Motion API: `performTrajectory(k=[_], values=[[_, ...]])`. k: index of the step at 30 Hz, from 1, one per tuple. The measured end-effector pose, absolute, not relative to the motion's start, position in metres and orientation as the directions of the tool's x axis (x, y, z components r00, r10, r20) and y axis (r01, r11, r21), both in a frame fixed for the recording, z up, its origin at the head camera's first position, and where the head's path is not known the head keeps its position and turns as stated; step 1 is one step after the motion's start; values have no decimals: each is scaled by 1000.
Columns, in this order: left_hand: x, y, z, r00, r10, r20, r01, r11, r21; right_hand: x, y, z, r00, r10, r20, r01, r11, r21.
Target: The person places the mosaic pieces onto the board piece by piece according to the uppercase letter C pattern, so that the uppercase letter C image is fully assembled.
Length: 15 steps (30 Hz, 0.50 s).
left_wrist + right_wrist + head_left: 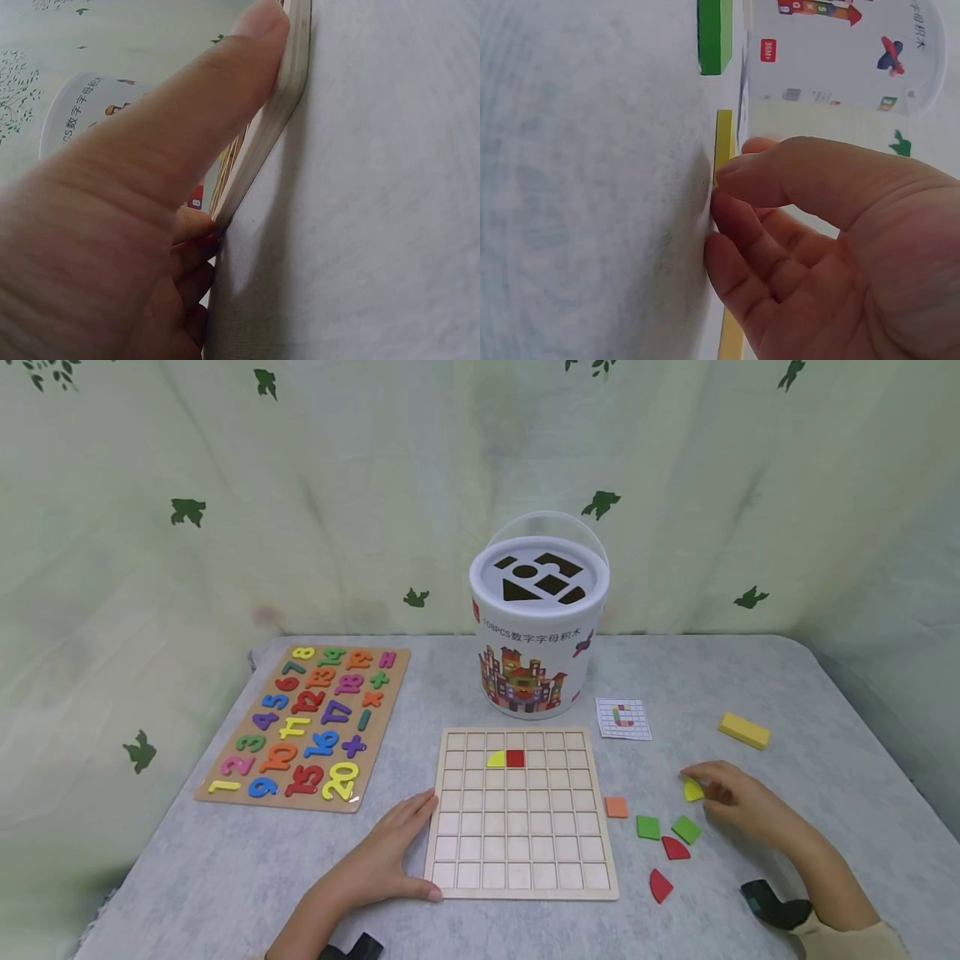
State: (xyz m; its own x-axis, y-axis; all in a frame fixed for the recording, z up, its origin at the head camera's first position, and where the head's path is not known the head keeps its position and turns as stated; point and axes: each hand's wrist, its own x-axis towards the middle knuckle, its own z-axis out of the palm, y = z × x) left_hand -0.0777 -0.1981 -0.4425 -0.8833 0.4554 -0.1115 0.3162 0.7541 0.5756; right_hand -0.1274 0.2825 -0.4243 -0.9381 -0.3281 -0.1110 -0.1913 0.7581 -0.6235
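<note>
A wooden grid board (528,896) lies in the middle of the table, with a yellow quarter-circle piece (496,759) and a red square (515,758) side by side in its second row. My left hand (382,852) rests along the board's left edge, thumb at the near corner and fingers farther up, straight. Right of the board, my right hand (742,797) pinches another yellow piece (693,789) with a curved edge, low at the tabletop. In the right wrist view the thumb tip meets that yellow piece (724,139), and the fingers curl beneath.
Near the right hand lie an orange square (617,807), green squares (648,827), red quarter circles (676,848) and a yellow block (744,731). A small pattern card (636,732) sits beyond the board, beside a white bucket (536,635). A number puzzle board (393,693) lies left.
</note>
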Motion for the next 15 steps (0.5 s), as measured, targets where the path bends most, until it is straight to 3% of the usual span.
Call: performTrajectory(k=[15], values=[[-77, -198, -442, -885, 453, -110, 311, 749, 585, -130, 282, -433, -953, -283, -107, -177, 808, -562]])
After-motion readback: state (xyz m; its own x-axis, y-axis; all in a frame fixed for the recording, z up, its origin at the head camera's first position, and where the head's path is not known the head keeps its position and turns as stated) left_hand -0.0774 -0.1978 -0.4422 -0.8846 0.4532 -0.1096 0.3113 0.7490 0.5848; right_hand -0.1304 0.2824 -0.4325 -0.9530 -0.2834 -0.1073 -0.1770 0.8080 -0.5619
